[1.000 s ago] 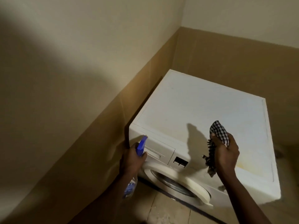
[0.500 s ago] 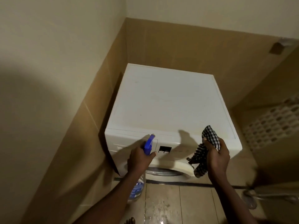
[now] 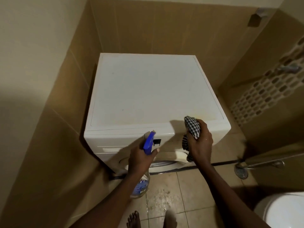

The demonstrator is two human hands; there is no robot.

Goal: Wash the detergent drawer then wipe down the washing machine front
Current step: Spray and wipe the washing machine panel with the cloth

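Note:
A white front-loading washing machine [image 3: 148, 96] stands in a tiled corner, seen from above. Its detergent drawer [image 3: 115, 141] sits closed at the left of the control panel. My left hand [image 3: 139, 159] grips a clear spray bottle [image 3: 141, 183] with a blue trigger head, its nozzle pointing at the panel near the small dark display [image 3: 156, 142]. My right hand [image 3: 199, 145] holds a bunched black-and-white checked cloth [image 3: 191, 127] in front of the panel's right side. Only the top rim of the round door [image 3: 167, 159] shows below my hands.
Beige tiled walls close in on the left and behind the machine. A white toilet [image 3: 283, 209] sits at the bottom right, with a floor drain [image 3: 241, 170] and a metal rail [image 3: 269, 160] beside it. The floor tiles [image 3: 164, 199] look wet; my bare feet show at the bottom edge.
The view has swung right and squared up to the machine's front. Both hands kept their hold and now sit centred before the control panel.

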